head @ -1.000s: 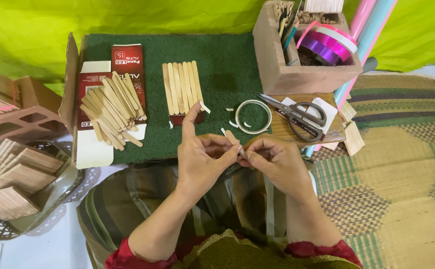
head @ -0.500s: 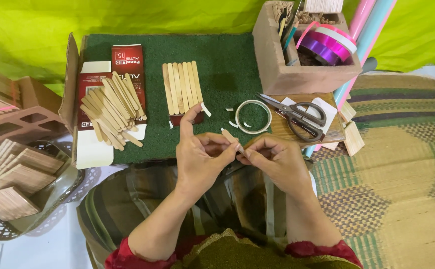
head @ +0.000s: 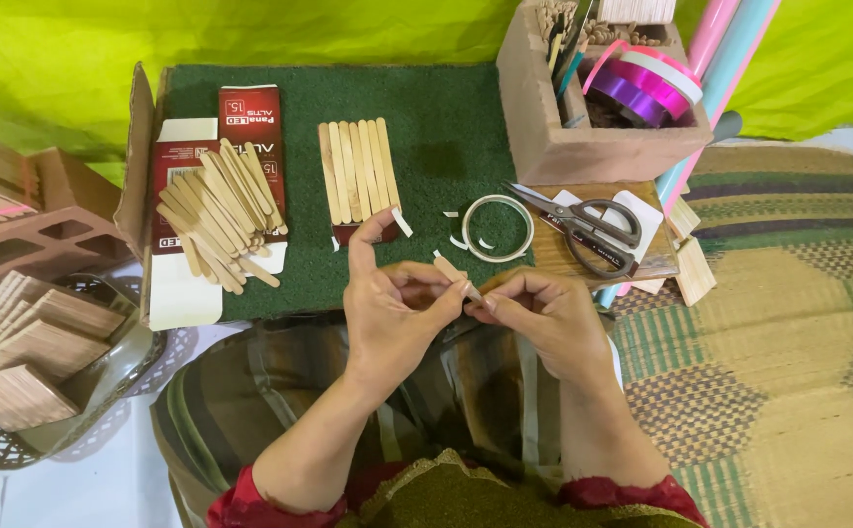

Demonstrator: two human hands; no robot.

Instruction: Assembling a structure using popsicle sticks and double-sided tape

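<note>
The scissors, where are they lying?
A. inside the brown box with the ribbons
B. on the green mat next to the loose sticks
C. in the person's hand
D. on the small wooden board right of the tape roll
D: the scissors lie shut on the small wooden board, just right of the tape roll, and neither hand touches them.

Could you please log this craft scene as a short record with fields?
left hand: pinches a short wooden stick piece, index finger raised
right hand: fingertips meet the left hand's at the piece
mat: green turf mat
on mat: row of sticks, loose stick pile, tape roll
right of mat: scissors
</note>
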